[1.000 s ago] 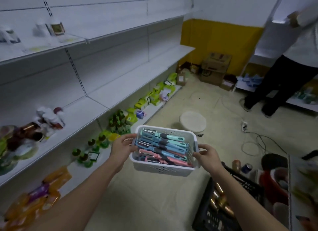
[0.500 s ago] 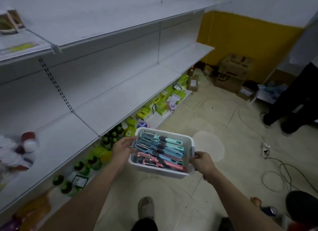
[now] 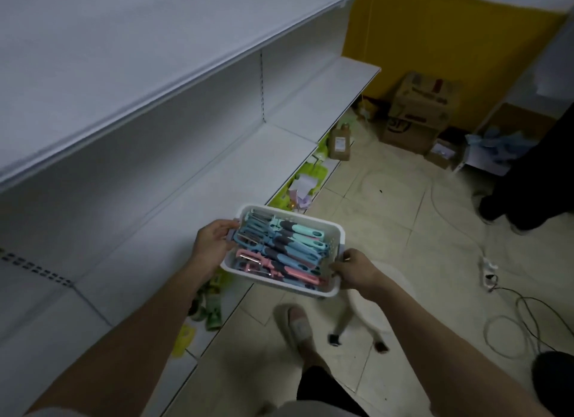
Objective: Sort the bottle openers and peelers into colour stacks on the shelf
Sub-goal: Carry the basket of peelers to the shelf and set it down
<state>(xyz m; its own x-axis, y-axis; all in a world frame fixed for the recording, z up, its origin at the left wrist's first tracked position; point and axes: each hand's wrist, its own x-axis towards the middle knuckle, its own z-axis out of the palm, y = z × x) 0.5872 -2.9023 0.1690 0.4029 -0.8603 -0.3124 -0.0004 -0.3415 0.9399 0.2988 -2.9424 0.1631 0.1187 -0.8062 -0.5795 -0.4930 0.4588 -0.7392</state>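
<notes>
Your left hand [image 3: 214, 242] and right hand [image 3: 354, 272] still grip the ends of the white basket [image 3: 329, 233] of peelers [image 3: 289, 252], carried further along. It now hangs at the bare middle shelf [image 3: 217, 183], with cardboard boxes [image 3: 419, 112] nearer ahead.

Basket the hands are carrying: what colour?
White basket, perforated sides; only the head view shows it.

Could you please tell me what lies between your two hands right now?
The head view shows the white basket of peelers between the left hand and right hand, which grip its ends.
</notes>
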